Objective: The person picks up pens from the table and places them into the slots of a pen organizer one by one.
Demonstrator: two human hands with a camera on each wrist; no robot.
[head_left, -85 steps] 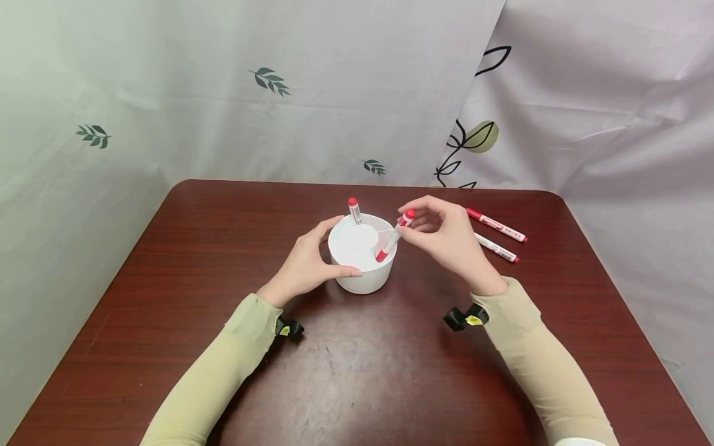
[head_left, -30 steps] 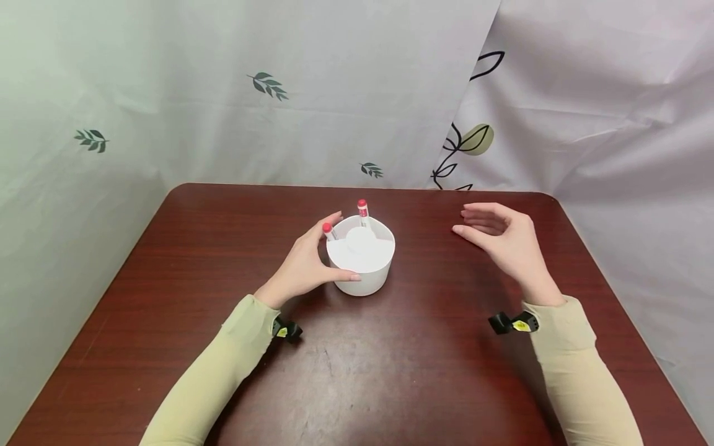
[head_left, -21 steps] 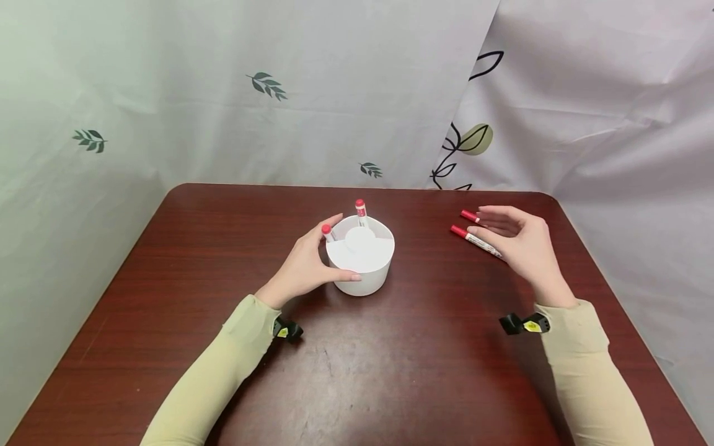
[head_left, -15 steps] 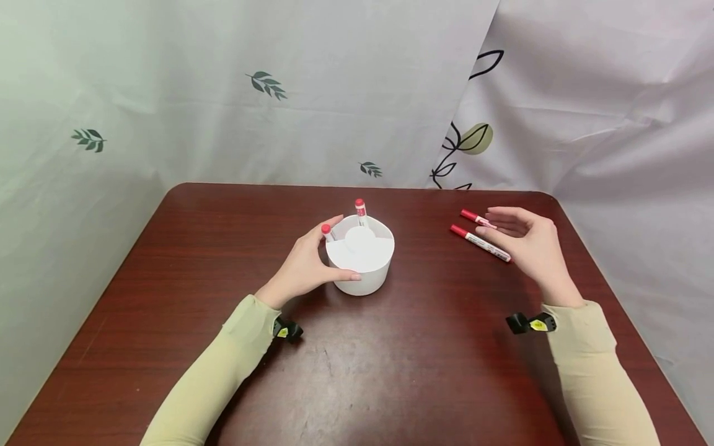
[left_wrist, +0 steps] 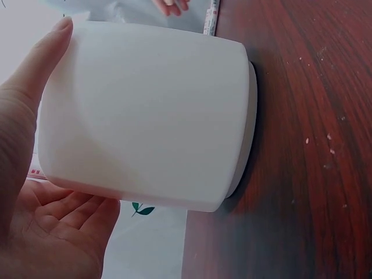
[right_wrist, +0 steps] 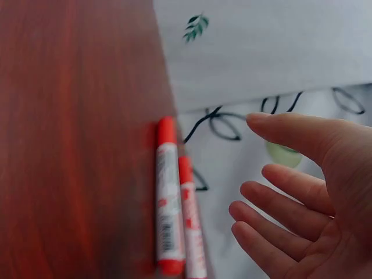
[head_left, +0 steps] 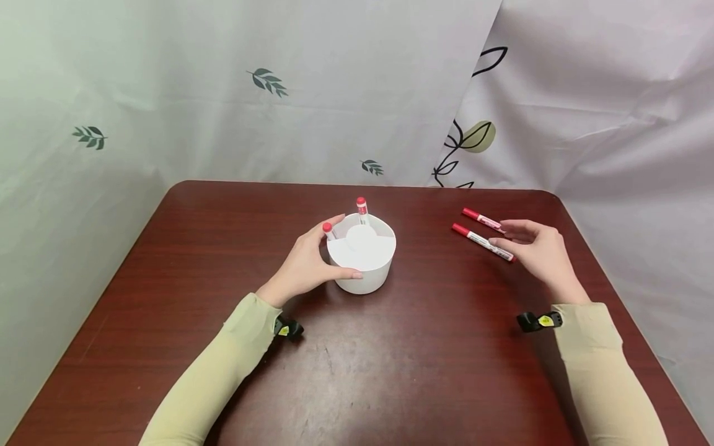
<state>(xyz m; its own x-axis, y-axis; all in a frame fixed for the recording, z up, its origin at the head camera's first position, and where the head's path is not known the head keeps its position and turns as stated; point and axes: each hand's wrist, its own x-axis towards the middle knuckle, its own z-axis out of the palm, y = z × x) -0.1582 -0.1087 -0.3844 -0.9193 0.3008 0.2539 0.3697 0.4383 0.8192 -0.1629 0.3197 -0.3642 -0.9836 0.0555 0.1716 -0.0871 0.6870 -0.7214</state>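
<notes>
A white round pen holder [head_left: 365, 282] with inner dividers stands mid-table. My left hand [head_left: 301, 263] grips its left side, thumb across the front and fingers round the back; the left wrist view shows the smooth holder wall [left_wrist: 151, 116] between them. Two red-capped markers stand in it, one at the back [head_left: 363, 214] and another at the left [head_left: 328, 231]. At the right, my right hand [head_left: 538, 251] hovers by two red-and-white markers, the nearer marker [head_left: 484, 243] and the farther marker [head_left: 481, 218]. Its fingers are loosely bent, holding nothing, apart from the markers in the right wrist view.
The dark red-brown wooden table [head_left: 357, 378] has rounded back corners. A pale curtain [head_left: 312, 124] printed with leaves hangs directly behind it and along both sides.
My right hand has let go of a marker in the pen holder, then moved right and lowered beside the loose markers. The pen holder has turned counterclockwise in my left hand's grip.
</notes>
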